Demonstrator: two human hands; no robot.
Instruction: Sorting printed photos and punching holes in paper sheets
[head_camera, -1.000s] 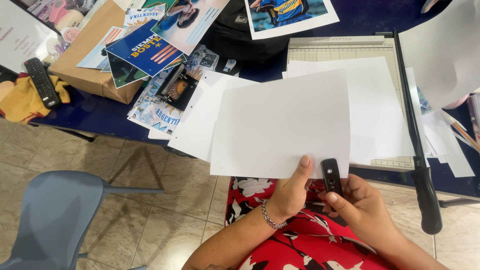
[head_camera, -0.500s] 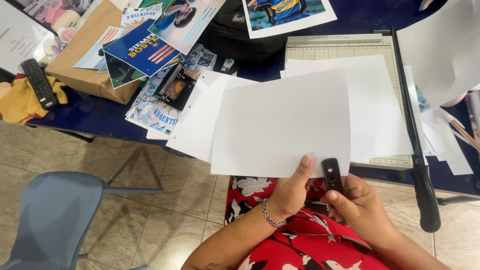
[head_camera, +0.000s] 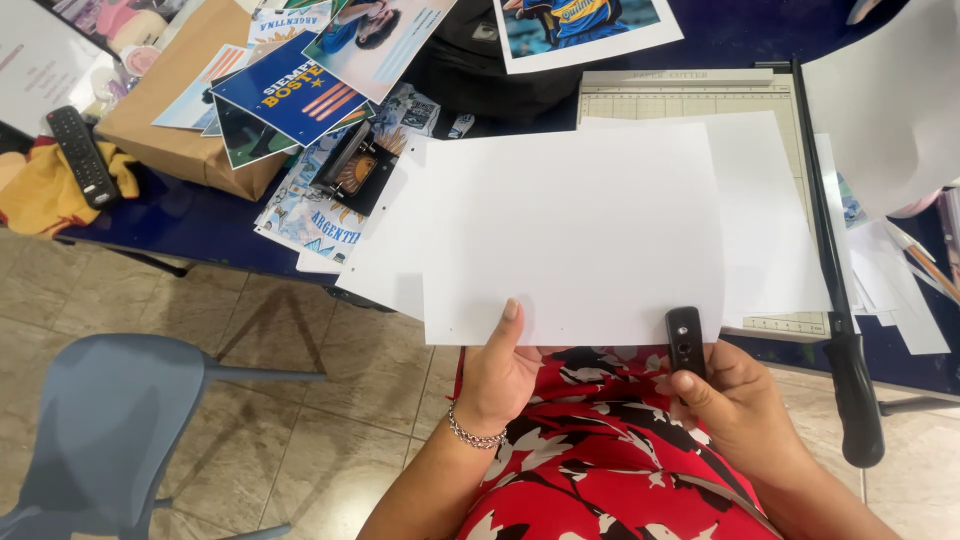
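beige floor tiles (head_camera: 300, 400) fill the near left under a dark blue table (head_camera: 190, 225), with a grey plastic chair (head_camera: 95, 430) at the near left corner. on the far left of the table a black remote control (head_camera: 82, 155) lies on a yellow cloth (head_camera: 30, 190), beside a brown cardboard box (head_camera: 175, 140) that carries a pile of printed photos and blue flyers (head_camera: 290, 95). nearer the middle, the left hand (head_camera: 497, 375), a beaded bracelet (head_camera: 472, 435) at its wrist, pinches the near edge of a plain white paper sheet (head_camera: 570, 235), thumb on top. the sheet is held just above more white sheets and a beige paper cutter board (head_camera: 690, 95). to the right, the right hand (head_camera: 735, 400) is closed around a small black hole punch (head_camera: 685, 340), which sits on the sheet's near right edge. further right, the cutter's long black blade arm (head_camera: 830, 260) runs from far to near, its handle overhanging the table edge. loose white paper scraps (head_camera: 900, 300) lie at the far right.
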